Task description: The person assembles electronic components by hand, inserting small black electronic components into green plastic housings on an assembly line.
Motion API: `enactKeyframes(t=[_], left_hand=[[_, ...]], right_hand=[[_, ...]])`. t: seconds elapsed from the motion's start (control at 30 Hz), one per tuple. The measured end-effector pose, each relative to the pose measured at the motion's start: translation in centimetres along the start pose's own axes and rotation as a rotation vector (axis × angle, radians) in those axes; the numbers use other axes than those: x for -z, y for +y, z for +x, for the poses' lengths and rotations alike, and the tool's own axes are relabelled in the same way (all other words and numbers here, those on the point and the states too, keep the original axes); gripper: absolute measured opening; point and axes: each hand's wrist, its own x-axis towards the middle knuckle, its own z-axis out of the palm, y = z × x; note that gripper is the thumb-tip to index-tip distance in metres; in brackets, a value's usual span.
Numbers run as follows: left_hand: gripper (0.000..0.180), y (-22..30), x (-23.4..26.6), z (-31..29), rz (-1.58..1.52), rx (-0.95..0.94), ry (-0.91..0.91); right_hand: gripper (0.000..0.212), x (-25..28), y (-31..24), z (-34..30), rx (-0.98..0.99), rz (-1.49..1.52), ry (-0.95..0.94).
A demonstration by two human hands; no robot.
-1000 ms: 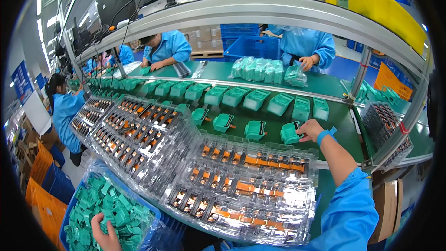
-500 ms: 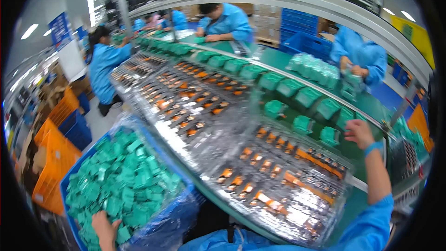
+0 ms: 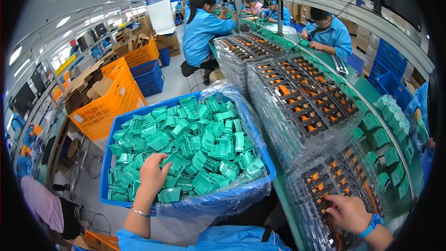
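Note:
My left hand (image 3: 154,175) reaches over a blue bin (image 3: 186,203) heaped with green plastic housings (image 3: 204,182). Its fingers are curled but apart from the thumb, close beside one housing, with nothing plainly held. At the right, my right hand (image 3: 349,212), with a blue band on the wrist, is low over a clear plastic tray (image 3: 306,234) of black-and-orange parts (image 3: 318,187). Thumb and forefinger close around one such part in the tray; the fingertips partly cover it.
Stacked clear trays (image 3: 274,125) of the same parts line the green bench. Green housings (image 3: 391,156) stand in rows along its far side. Orange crates (image 3: 109,104) with cardboard and a blue crate (image 3: 147,80) are beyond the bin. A person in blue (image 3: 204,35) sits at the bench.
The view has swung left. My right hand has come from the row of green housings to the tray of parts. The left hand is still at the bin, now over the heap.

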Motion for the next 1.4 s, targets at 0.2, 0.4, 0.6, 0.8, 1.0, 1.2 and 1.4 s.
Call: enactKeyframes(t=[0.2, 0.4, 0.6, 0.8, 1.0, 1.2, 1.4], left_hand=[[0.024, -0.9, -2.9, 3.5, 0.62, -0.162, -0.265], [0.016, -1.0, -4.2, 4.6, 0.867, -0.264, -0.409], [0.013, -2.3, -3.6, 4.0, 0.681, -0.303, -0.198], [0.008, -3.0, -3.7, 3.8, 0.44, -0.274, -0.031], [0.013, -6.7, -2.1, 6.6, 0.013, -0.043, 0.123], [0.012, -5.3, -0.1, 8.7, -0.706, 0.236, 0.395], [0.021, 9.4, 0.4, 7.9, -1.245, 0.441, -0.145]], right_hand=[[0.024, 0.6, 0.0, 1.1, -0.011, 0.002, -0.093], [0.022, 1.9, -0.9, 1.0, -0.113, 0.103, -0.063], [0.013, 0.3, 2.3, -0.2, -0.492, 0.856, -0.058], [0.022, -1.4, 5.4, -1.9, -0.339, 1.204, 0.183], [0.026, -0.9, 5.7, -3.0, -0.36, 1.198, 0.289], [0.028, -1.3, 6.4, -2.7, -0.318, 1.229, 0.303], [0.027, 0.7, 3.9, -2.4, -0.283, 1.312, 0.475]])
